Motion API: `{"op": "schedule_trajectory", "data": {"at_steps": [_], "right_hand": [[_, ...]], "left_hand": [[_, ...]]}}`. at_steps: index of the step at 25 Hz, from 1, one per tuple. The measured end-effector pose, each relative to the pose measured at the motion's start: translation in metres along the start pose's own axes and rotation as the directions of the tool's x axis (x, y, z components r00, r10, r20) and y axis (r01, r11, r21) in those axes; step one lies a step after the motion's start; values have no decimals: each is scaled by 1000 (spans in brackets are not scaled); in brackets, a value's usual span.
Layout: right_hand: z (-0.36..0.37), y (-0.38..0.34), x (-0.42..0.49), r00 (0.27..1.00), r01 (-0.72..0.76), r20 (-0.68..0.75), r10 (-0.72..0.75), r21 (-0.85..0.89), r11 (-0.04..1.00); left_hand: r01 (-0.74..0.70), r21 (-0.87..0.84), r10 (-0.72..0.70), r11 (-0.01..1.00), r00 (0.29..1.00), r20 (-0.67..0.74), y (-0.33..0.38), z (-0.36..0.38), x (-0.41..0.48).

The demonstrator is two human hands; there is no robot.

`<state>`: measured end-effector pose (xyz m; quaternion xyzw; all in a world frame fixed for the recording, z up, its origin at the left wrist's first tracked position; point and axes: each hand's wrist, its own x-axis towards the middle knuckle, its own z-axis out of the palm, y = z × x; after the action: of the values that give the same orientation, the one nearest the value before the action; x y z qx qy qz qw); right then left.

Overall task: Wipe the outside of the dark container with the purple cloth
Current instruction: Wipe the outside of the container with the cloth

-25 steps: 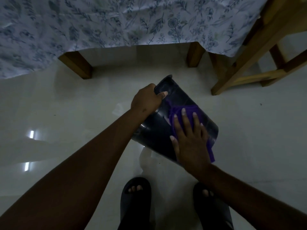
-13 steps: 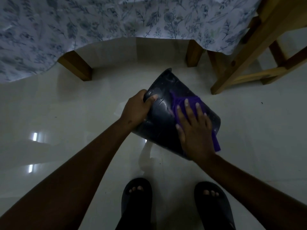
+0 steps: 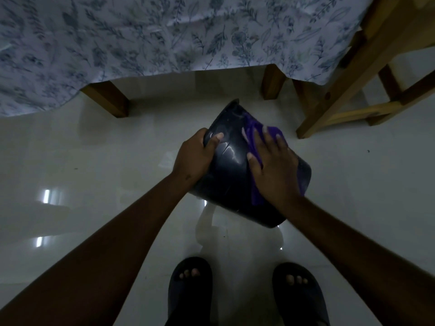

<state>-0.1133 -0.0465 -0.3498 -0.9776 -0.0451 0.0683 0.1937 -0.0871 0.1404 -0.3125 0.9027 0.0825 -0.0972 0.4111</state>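
The dark container [image 3: 229, 182] is a glossy black bucket held tilted above the pale tiled floor, its flat base towards me and its rim pointing away. My left hand [image 3: 196, 156] grips its left side, thumb across the wall. My right hand [image 3: 274, 168] lies flat on the upper right wall, pressing the purple cloth [image 3: 255, 130] against it. The cloth shows past my fingertips and below my palm; the rest is hidden under the hand.
A table with a blue floral cloth [image 3: 141, 36] stands ahead, its wooden legs [image 3: 108, 100] near the container. A wooden chair frame [image 3: 348, 90] is at the right. My feet in dark sandals [image 3: 190, 288] stand on the shiny floor [image 3: 82, 161] below.
My right hand has slid the purple cloth up the container wall, away from me. My left hand has shifted its grip along the left side as the container turned slightly.
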Motion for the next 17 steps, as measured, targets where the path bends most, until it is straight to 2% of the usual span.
{"op": "schedule_trajectory", "data": {"at_steps": [2, 4, 7, 9, 11, 13, 15, 17], "right_hand": [[10, -14, -37, 994, 104, -8, -105, -99, 990], [14, -16, -41, 990, 125, -47, -130, -98, 987], [3, -9, 2, 995, -40, -91, 42, 28, 999], [-9, 3, 33, 977, -213, 13, 215, 194, 957], [-13, 8, 30, 957, -289, 101, 272, 257, 922], [-7, -2, -6, 976, -216, 66, 208, 170, 961], [5, -24, -51, 999, -36, 30, 35, 31, 999], [17, -30, -71, 994, 112, 0, -113, -54, 992]], "left_hand": [[-4, 17, 3, 1000, 1000, 29, -2, -3, -1], [-14, -8, 14, 1000, 997, 70, -1, -5, -4], [-15, -35, 18, 999, 995, 95, -1, -6, -10], [-19, -37, 22, 999, 997, 76, -2, -6, -13], [-16, -30, 18, 999, 998, 65, -4, -5, -13], [-2, -29, 4, 1000, 997, 71, -7, -5, -9], [15, -45, -11, 999, 996, 86, -6, -6, -5], [14, -49, -9, 999, 995, 97, -4, -6, -4]]}}
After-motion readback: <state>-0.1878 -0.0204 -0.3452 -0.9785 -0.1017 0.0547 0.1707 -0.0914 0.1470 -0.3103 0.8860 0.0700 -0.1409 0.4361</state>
